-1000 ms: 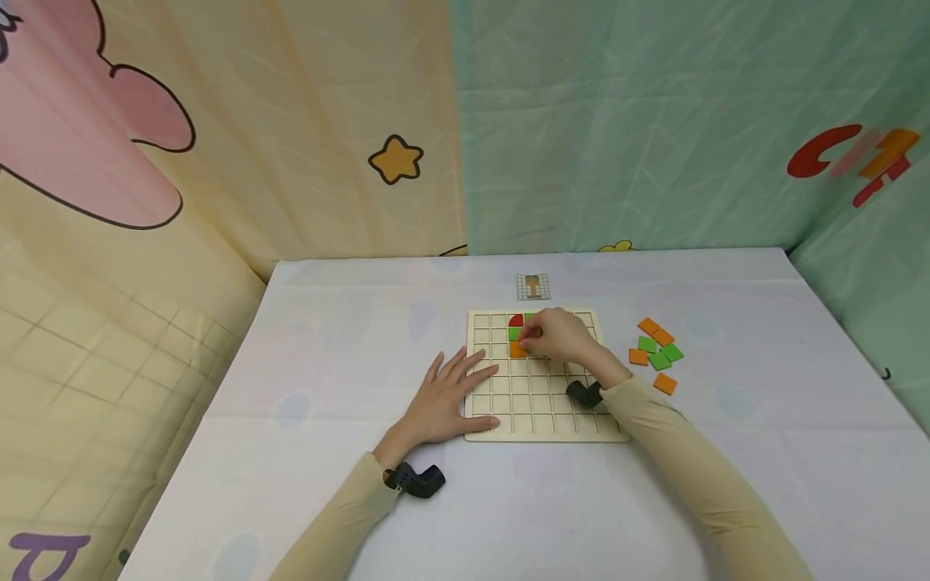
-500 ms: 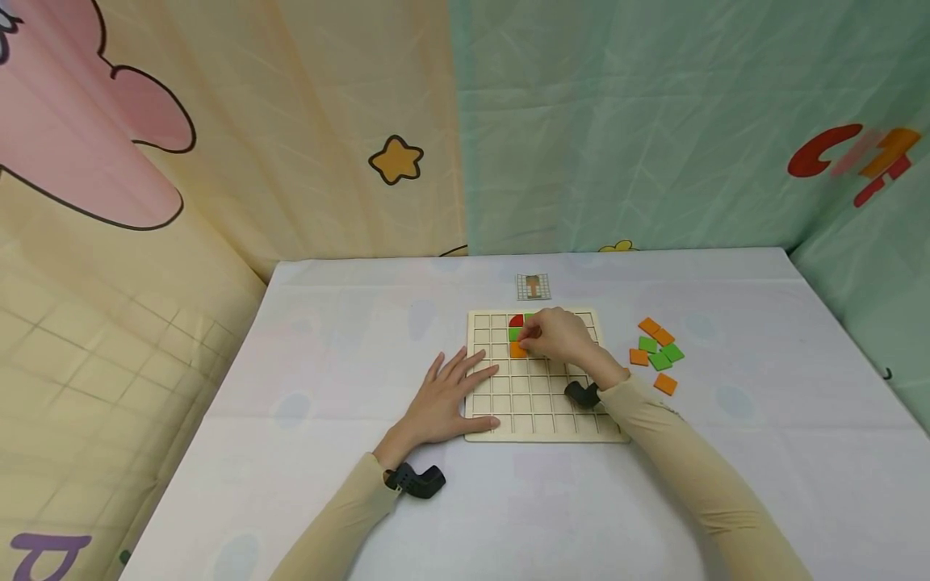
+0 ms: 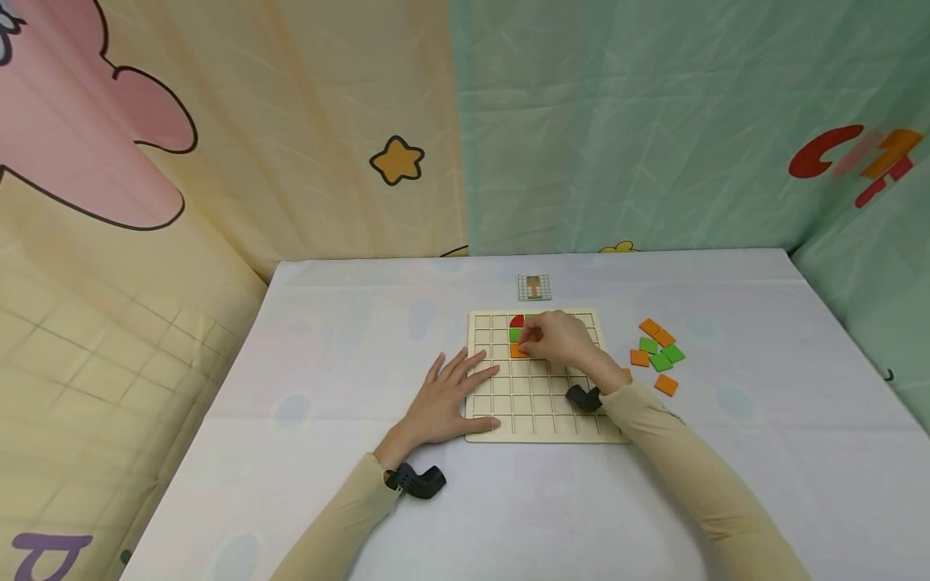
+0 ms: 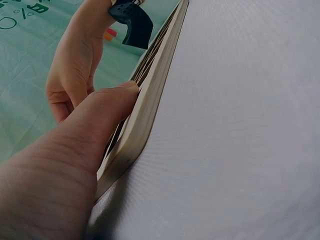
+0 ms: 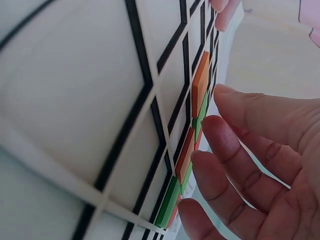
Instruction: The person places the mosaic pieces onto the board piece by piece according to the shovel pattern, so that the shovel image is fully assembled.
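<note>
My left hand (image 3: 439, 406) lies spread across the left edge of a pale wooden grid board (image 3: 541, 411), thumb and fingers straight. In the left wrist view its thumb (image 4: 107, 102) rests on the board's rim. My right hand (image 3: 559, 337) hovers low over the upper part of the board, fingers bent. A red rounded tile (image 3: 517, 321), a green tile (image 3: 516, 335) and an orange tile (image 3: 517, 351) form a column beside its fingertips. The right wrist view shows the thumb close to the orange tile (image 5: 200, 82), with nothing between thumb and fingers. More tiles are partly hidden behind the hand.
Several loose orange and green tiles (image 3: 660, 362) lie right of the board, one orange tile partly covered by my right wrist. A small card with a gridded picture (image 3: 534, 287) lies beyond the board. Patterned curtains (image 3: 625, 121) stand behind the white-covered table (image 3: 349, 355).
The right hand shifts only slightly over the same tiles, and an orange tile edge now shows beside the right wrist. The left hand stays still.
</note>
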{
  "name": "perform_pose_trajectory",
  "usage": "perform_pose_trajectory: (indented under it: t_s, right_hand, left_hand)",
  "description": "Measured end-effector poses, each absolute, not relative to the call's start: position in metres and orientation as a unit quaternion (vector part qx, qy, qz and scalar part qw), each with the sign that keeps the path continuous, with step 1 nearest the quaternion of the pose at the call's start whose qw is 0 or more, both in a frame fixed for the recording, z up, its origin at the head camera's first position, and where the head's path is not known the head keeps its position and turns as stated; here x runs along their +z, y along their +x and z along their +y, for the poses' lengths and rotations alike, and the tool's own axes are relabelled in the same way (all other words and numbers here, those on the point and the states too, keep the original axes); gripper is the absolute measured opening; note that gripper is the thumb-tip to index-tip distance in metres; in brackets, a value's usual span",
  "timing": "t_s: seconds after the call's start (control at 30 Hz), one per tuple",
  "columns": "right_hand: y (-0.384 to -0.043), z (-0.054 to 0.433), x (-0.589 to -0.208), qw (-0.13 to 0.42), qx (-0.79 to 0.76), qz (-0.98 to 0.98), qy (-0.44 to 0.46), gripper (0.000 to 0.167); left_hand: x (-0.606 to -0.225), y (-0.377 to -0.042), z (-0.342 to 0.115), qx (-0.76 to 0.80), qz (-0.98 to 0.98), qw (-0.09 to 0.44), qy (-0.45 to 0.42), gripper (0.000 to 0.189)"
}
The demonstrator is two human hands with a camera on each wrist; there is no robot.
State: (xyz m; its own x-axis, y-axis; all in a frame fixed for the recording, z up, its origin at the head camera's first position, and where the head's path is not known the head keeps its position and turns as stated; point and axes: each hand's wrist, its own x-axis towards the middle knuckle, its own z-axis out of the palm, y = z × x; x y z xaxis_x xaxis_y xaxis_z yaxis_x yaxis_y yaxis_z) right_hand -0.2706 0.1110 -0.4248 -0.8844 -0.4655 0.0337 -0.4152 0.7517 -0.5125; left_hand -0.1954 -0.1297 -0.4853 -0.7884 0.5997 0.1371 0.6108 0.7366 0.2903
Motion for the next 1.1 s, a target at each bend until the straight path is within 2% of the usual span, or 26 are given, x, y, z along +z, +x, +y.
perform_pose_trajectory:
  t_s: [0.53,0.83,1.1]
  right_hand:
    - [-0.252,0.142,-0.425,0.037,-0.281,0.931,-0.229,0.013]
    - [-0.245,0.178,-0.417,0.021,-0.299,0.928,-0.224,0.009]
    - [-0.240,0.211,-0.410,0.036,-0.298,0.935,-0.187,0.015]
  left_hand:
    - [-0.486,-0.195,-0.129,-0.154,-0.931,0.022,-0.329,0.081]
    - [-0.484,-0.195,-0.129,-0.154,-0.933,0.020,-0.326,0.082]
    - [-0.484,-0.196,-0.129,-0.155,-0.932,0.018,-0.326,0.082]
